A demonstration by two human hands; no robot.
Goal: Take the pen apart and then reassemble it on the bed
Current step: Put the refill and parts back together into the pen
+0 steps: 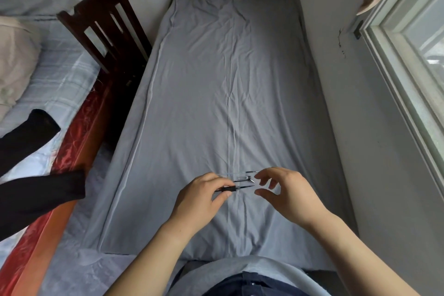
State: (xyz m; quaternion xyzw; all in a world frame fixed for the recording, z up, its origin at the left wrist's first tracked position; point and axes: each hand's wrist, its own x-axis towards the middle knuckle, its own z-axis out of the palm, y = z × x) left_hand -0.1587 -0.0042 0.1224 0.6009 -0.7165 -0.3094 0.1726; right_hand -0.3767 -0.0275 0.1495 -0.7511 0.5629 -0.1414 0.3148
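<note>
The pen lies in pieces on the grey bed sheet [228, 94], near its front end. My left hand [199, 202] pinches the clear barrel with its black grip [228, 189], holding it level just above the sheet. A thin ink refill [240, 172] rests farthest from me. Between refill and barrel lies a small metal tip piece [246, 179]. My right hand [286, 192] hovers to the right of the parts, fingers spread and curled, holding nothing.
A dark wooden chair [108, 29] stands at the bed's left side. A second bed with a plaid sheet [55, 89], a pillow and dark cloth [36, 190] is further left. A wall and window frame [403, 60] close off the right.
</note>
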